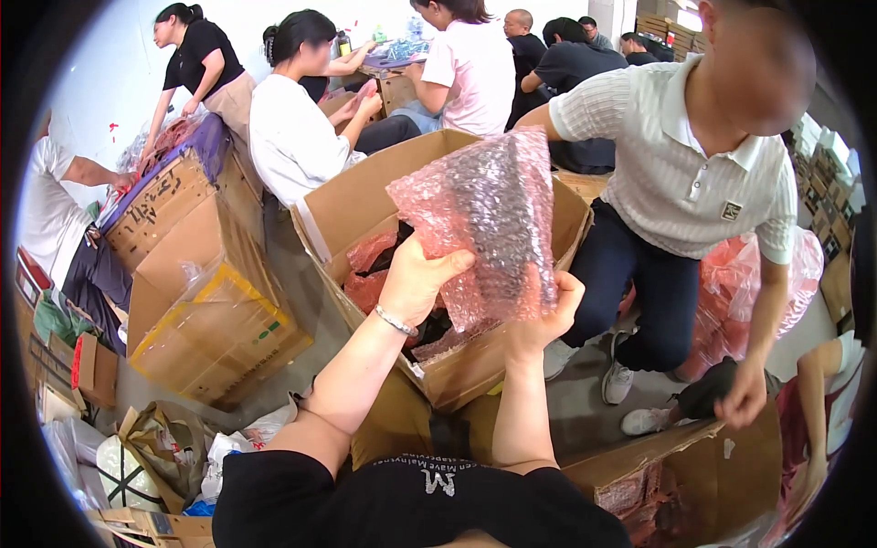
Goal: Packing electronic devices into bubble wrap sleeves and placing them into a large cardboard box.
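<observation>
- Pink bubble-wrap bag [489, 224] was held up over the open cardboard box [347, 196], between both of my hands, roughly at the centre of the head view.
- My left hand [416, 283] gripped the bag's lower left edge; the thumb lay across the front of the wrap, the other fingers were closed behind it and out of sight. A silver bracelet [396, 321] sat on that wrist.
- My right hand [546, 320] pinched the bag's lower right corner from beneath, fingers curled shut on the plastic.
- The bag hung upright, its upper edge reaching above the box's far rim in the picture.
- Inside the box I noted more pink bubble wrap [368, 265] and dark items I could not identify.
- To my left stood a second carton wrapped in yellow tape [215, 320], apart from the open box.
- A person in a striped polo shirt [671, 173] crouched just right of the box, one hand lowered toward a dark item on the floor.
- Several other people sat or stood farther back around more cartons.
</observation>
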A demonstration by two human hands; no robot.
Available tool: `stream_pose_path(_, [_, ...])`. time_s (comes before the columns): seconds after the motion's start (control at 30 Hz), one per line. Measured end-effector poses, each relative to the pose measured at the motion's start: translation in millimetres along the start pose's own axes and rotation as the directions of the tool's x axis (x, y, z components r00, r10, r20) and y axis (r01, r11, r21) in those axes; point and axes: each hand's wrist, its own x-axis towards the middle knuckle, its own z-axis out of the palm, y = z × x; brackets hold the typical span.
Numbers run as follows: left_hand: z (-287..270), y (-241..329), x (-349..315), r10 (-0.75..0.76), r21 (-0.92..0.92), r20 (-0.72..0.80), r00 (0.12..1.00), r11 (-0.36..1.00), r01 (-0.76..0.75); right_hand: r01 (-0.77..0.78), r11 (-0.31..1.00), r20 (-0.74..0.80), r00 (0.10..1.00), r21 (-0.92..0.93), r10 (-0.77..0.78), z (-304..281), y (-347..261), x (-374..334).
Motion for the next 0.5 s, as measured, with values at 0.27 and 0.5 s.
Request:
stream_pose_path(0.27, [-6.4,-0.7,-9.6,-0.106,-0.034,0.035,0.994,0.994,0.107,0.232,0.968,-0.009,0.972,-0.097,-0.234,-8.8,6.9,26.1])
stream_pose_path(0.5, [21.6,19.1,15.9,-0.162,-0.177,0.070,0.984,0.969,0.172,0.283,0.959,0.001,0.959,-0.017,-0.283,-30.3,-8.1,33.8])
